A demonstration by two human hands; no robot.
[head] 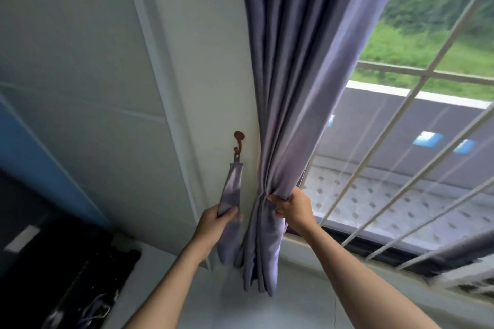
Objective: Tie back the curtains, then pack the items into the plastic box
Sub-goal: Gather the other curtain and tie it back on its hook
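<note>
A lavender curtain (294, 83) hangs at the left side of the window, gathered into folds. My right hand (292, 208) grips the bunched curtain low down, holding it together. A matching lavender tieback strap (232, 189) hangs from a rusty brown wall hook (238, 141) just left of the curtain. My left hand (216, 222) is closed on the strap's lower part. No plastic box is in view.
A window with white bars (401, 125) fills the right side, with greenery and a roof outside. The white sill (307, 288) runs below. A pale wall panel (93, 61) is on the left, with a dark object (66, 262) at the lower left.
</note>
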